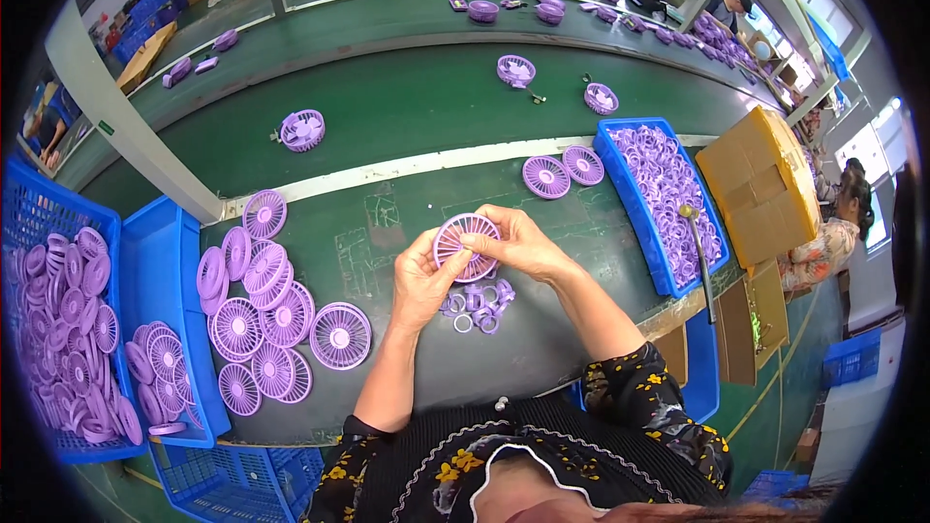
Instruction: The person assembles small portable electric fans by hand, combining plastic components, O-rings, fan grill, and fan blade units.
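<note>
1. Fingers of left hand (417, 283) and right hand (528, 246) clamped on one purple grille (462, 230), right thumb over its face.
2. Grille is over table (402, 205), just beyond loose rings (483, 308).
3. Other grilles: group (341, 336) at left, pair (545, 177) farther off to the right.
4. Blue bin (633, 218) of rings, right of the pair.

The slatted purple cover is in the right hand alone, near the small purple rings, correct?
Not quite: the head view shows the left hand holding the slatted purple cover with the right hand. Small purple rings do lie nearby.
</note>
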Demonstrator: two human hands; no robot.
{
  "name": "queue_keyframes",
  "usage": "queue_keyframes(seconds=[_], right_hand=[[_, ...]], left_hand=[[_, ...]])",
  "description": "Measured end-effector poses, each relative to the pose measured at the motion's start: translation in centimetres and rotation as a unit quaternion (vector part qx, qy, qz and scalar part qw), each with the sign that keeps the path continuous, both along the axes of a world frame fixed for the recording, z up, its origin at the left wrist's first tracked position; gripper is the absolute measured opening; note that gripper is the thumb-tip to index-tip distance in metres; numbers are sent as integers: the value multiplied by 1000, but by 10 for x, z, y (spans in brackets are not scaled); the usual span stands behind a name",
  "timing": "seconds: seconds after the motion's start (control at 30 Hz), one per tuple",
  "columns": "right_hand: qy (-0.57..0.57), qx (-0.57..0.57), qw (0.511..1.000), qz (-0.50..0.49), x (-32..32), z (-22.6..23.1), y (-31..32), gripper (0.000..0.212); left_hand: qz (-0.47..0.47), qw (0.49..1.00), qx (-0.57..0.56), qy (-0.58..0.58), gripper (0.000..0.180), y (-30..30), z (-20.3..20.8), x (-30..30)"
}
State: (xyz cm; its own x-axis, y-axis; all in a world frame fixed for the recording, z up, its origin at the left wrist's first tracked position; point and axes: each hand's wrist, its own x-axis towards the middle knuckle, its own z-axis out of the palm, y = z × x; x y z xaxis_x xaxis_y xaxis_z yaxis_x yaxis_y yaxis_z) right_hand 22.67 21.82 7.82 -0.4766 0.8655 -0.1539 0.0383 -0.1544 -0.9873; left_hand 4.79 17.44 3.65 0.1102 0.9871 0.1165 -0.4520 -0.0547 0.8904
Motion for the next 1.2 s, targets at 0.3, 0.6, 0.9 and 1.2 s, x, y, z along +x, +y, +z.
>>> queue_keyframes(seconds=[0.3, 0.6, 0.9, 1.2], right_hand=[[9, 5, 1000, 6, -4, -10, 3, 23], [-328, 401, 820, -242, 8, -16, 45, 25], [-312, 238, 914, -108, 20, 5, -27, 23], [-330, 239, 913, -39, 14, -18, -48, 18]], left_hand=[[1, 999, 17, 28, 36, 3, -15, -4], [258, 939, 62, 219, 53, 5, -2, -10], [276, 919, 97, 264, 37, 5, -9, -9], [255, 907, 120, 314, 33, 5, 1, -8]])
